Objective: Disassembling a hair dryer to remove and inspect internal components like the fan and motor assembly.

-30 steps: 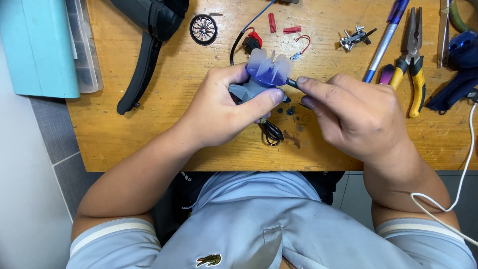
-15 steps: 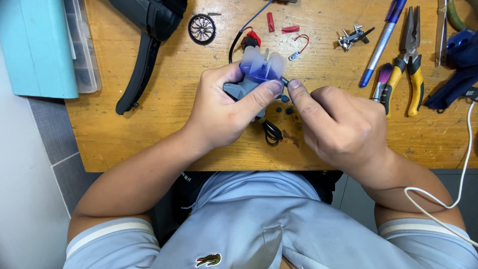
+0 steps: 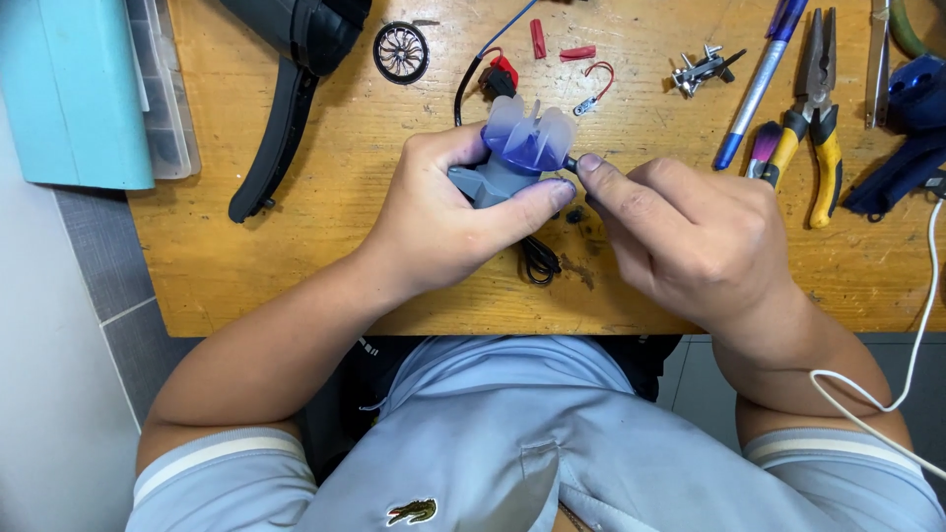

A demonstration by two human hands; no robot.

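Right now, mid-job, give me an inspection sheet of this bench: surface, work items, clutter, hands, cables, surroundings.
Surface: wooden table, worn, dark stains near the front edge.
Job's things: blue fan blade on a grey housing, held above the table; a small black part at its side.
Clutter: yellow-handled pliers, blue pen, round black grille, metal clips, red bits, black curved tool.
Hands: left hand grips the housing; right hand pinches the black part with its fingers.
Cables: black lead with red switch; white cable at the right edge.
Surroundings: teal box, grey tiled floor.
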